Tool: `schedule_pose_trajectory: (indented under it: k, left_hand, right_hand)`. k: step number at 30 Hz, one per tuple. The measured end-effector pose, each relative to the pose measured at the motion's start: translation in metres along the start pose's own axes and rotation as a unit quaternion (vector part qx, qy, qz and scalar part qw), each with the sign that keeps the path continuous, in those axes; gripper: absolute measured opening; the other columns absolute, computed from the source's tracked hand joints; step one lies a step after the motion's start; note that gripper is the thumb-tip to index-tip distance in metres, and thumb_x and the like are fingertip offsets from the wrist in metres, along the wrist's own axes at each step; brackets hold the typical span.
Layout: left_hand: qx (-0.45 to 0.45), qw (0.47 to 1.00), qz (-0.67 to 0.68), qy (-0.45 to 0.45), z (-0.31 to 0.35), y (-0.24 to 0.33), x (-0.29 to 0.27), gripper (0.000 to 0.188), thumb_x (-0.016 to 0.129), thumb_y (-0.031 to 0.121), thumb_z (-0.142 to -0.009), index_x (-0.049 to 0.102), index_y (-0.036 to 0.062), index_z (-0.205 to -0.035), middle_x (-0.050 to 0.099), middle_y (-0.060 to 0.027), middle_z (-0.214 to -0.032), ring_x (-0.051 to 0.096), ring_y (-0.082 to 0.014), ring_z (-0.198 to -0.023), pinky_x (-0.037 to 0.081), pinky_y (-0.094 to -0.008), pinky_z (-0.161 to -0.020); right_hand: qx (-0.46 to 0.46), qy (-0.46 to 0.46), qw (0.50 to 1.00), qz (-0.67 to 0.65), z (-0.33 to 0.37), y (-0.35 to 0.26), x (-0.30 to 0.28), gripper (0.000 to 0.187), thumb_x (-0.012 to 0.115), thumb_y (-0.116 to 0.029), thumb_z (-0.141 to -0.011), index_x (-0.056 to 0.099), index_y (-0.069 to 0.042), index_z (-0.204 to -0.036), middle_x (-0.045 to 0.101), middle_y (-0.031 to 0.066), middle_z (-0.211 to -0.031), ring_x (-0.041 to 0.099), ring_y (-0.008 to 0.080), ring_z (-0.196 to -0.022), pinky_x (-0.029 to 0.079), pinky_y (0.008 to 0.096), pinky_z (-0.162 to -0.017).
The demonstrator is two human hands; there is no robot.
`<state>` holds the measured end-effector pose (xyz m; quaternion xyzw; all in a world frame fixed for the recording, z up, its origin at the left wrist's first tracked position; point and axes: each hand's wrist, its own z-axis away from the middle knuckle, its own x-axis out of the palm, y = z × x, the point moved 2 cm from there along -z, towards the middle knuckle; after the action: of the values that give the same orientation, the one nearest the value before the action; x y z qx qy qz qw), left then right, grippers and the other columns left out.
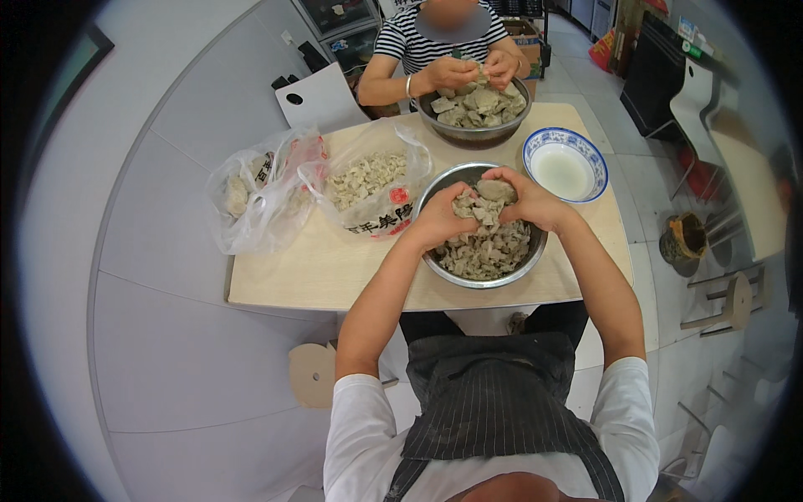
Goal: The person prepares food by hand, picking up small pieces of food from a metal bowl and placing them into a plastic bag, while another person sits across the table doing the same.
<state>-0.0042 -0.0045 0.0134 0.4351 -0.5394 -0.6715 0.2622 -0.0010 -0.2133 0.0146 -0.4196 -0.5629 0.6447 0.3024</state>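
Note:
A steel bowl [427,262] stands near the table's front edge, heaped with small torn greyish-beige pieces [483,253] that look like flatbread. Above its far half, my left hand [441,219] is closed at the fingers around torn pieces [478,207]. My right hand [533,203] grips a larger rounded chunk of flatbread [497,192], its thumb low and fingers curled over the far side. Both hands almost meet over the heap. Parts of the fingertips are hidden by the bread.
Across the table [335,280], a person in a striped shirt [393,50] handles chunks over another steel bowl [529,105]. A blue-and-white bowl [600,171] of whitish liquid stands right. Plastic bags [251,222] lie left; one open bag [418,159] holds small pieces.

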Motion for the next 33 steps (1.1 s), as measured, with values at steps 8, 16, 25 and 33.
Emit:
schedule_pose_trajectory:
  k: [8,16,25,33]
  left_hand:
    - [0.053,0.983,0.174,-0.04,0.008,-0.006,-0.018,0.04,0.07,-0.005,-0.077,0.057,0.0094,-0.111,0.059,-0.0037,-0.111,0.057,-0.0126,-0.102,0.049,-0.0287,-0.087]
    - [0.092,0.945,-0.303,-0.084,0.02,0.016,-0.01,0.052,0.075,0.009,-0.077,0.058,0.0071,-0.126,0.06,-0.0138,-0.121,0.06,-0.0282,-0.109,0.047,-0.0383,-0.096]
    - [0.097,0.942,-0.321,0.022,0.006,0.003,0.003,0.047,0.075,0.003,-0.063,0.063,0.0054,-0.108,0.068,-0.0158,-0.096,0.064,-0.035,-0.094,0.05,-0.0386,-0.083]
    - [0.042,0.986,-0.163,-0.011,0.007,0.009,-0.011,0.047,0.066,-0.001,-0.068,0.059,0.0077,-0.114,0.066,-0.0166,-0.099,0.064,-0.0303,-0.093,0.05,-0.0373,-0.083]
  right_hand:
    - [-0.015,0.061,0.997,-0.045,0.021,-0.027,-0.004,0.048,0.069,0.003,-0.079,0.053,-0.007,-0.122,0.056,0.0069,-0.119,0.059,0.0171,-0.101,0.054,0.0296,-0.079]
    - [0.017,0.103,0.994,0.022,0.024,-0.032,0.001,0.044,0.079,-0.018,-0.08,0.056,-0.006,-0.115,0.064,0.0096,-0.101,0.062,0.022,-0.093,0.05,0.0336,-0.083]
    - [-0.032,0.114,0.987,0.113,0.026,-0.028,0.001,0.041,0.076,-0.013,-0.081,0.058,-0.004,-0.117,0.062,0.0082,-0.108,0.059,0.018,-0.102,0.049,0.0318,-0.088]
    - [-0.019,0.105,0.963,0.246,0.03,-0.017,0.018,0.036,0.071,-0.018,-0.081,0.064,-0.006,-0.113,0.062,0.0175,-0.111,0.059,0.0346,-0.108,0.047,0.0404,-0.093]
